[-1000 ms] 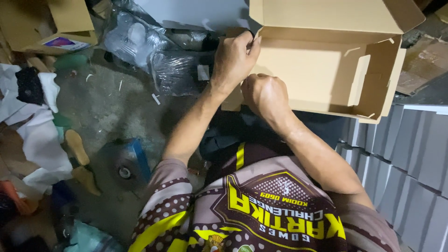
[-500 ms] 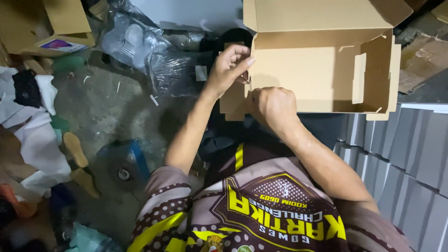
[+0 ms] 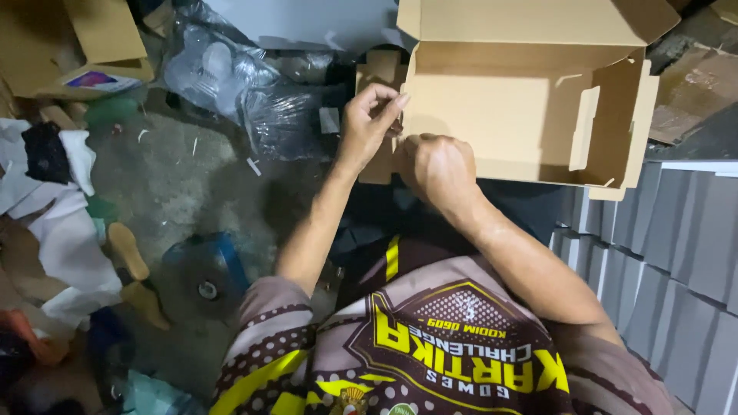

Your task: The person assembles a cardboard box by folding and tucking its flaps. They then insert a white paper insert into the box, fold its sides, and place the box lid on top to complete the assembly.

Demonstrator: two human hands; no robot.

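Pinching stiff tan cardboard box (image 3: 492, 115): left hand (image 3: 370, 123), right hand (image 3: 437, 165).

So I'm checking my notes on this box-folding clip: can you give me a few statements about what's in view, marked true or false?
1. Both hands work at the left end of the cardboard box. True.
2. The box is closed. False: its lid flap stands open and the inside is empty.
3. The left hand pinches a side flap. True.
4. The right hand rests flat on the floor. False: it is curled at the box's lower left corner.
5. Clear plastic bags lie left of the box. True.
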